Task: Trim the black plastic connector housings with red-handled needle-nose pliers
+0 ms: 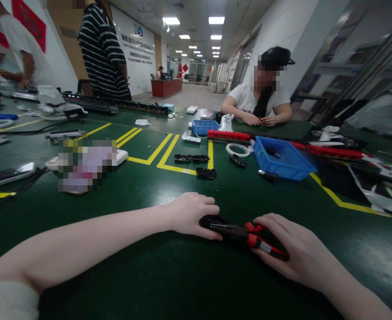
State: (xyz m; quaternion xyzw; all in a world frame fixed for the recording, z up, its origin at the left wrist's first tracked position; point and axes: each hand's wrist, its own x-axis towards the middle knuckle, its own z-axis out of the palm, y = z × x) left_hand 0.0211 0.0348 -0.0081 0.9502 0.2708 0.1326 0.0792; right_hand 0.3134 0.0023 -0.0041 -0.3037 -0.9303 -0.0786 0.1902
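Fingers of my right hand (291,242) are wrapped round the red-and-black handles of a pair of pliers (256,241). The dark jaws of the pliers point left and meet a small black part (211,221). My left hand (193,214) is closed on that part, pinching it between thumb and fingers and hiding much of it. Whether the jaws bite on the part or only touch it, I cannot tell. Beyond my hands, similar black parts lie on the green table: a longer one (191,158), a shorter one (206,173) and another (237,161).
A blue bin (282,166) with black pieces inside stands at the right, near a white ring (237,150) and a long red strip (229,134). A smaller blue bin (205,128) sits farther back. A phone (89,171) lies left. Across the table sits a person (260,93).
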